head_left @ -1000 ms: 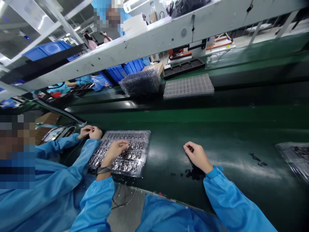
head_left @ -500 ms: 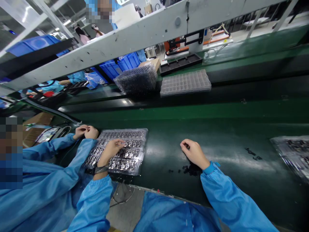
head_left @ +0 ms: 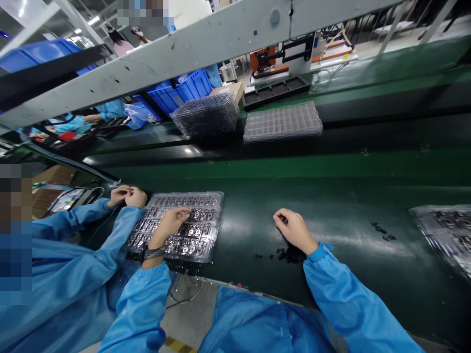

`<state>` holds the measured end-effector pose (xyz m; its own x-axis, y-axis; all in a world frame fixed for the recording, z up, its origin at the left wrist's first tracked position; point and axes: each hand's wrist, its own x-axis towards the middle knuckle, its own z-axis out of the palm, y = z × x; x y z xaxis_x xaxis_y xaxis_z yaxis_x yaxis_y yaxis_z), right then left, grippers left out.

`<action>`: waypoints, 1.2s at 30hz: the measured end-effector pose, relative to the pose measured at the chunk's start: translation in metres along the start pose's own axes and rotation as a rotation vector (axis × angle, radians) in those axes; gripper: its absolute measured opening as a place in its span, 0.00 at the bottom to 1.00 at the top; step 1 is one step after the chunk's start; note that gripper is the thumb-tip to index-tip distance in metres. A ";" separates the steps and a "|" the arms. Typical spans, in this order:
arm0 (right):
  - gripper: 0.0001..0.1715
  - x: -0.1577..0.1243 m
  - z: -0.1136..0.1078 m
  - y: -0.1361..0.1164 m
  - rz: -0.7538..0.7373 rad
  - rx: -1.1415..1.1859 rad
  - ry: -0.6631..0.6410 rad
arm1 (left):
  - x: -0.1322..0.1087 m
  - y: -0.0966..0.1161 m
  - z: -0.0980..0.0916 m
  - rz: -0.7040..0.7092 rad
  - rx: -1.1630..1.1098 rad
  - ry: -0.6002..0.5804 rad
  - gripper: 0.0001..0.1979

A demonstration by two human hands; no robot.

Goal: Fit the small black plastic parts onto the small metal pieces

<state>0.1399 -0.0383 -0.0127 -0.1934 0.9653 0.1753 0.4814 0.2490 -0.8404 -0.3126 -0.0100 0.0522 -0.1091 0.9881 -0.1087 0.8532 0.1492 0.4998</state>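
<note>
My left hand (head_left: 171, 225), a dark band at its wrist, is over a clear plastic tray (head_left: 217, 215) filled with rows of small metallic parts (head_left: 196, 230). Its thumb and fingers are pinched together above the tray; anything between them is too small to make out. Over the green work surface, to the right, my right hand (head_left: 292, 229) is closed with thumb against forefinger, and what it may hold is hidden. A loose scatter of small black pieces (head_left: 290, 256) lies just below that hand, partly covered by the wrist and sleeve.
A co-worker's hands (head_left: 127, 196) are held together at the tray's left edge. Another filled tray (head_left: 449, 220) sits far right, near a few black strips (head_left: 382, 231). Behind are stacked clear trays (head_left: 206, 117), a blank clear tray (head_left: 283, 122) and a black tray (head_left: 275, 93).
The whole view has shifted slightly, so most things appear a little higher and further left. Both my hands keep nearly the same pose and place over the tray and the surface.
</note>
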 end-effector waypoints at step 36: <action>0.09 -0.020 0.027 -0.041 -0.288 -0.461 -0.728 | 0.026 0.221 0.194 0.291 -0.789 -0.229 0.17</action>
<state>0.1005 -0.0694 0.0042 -0.7764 0.6117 -0.1517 0.5945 0.6311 -0.4983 -0.0277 0.0409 -0.0070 0.2354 0.9718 -0.0121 0.2199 -0.0412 0.9747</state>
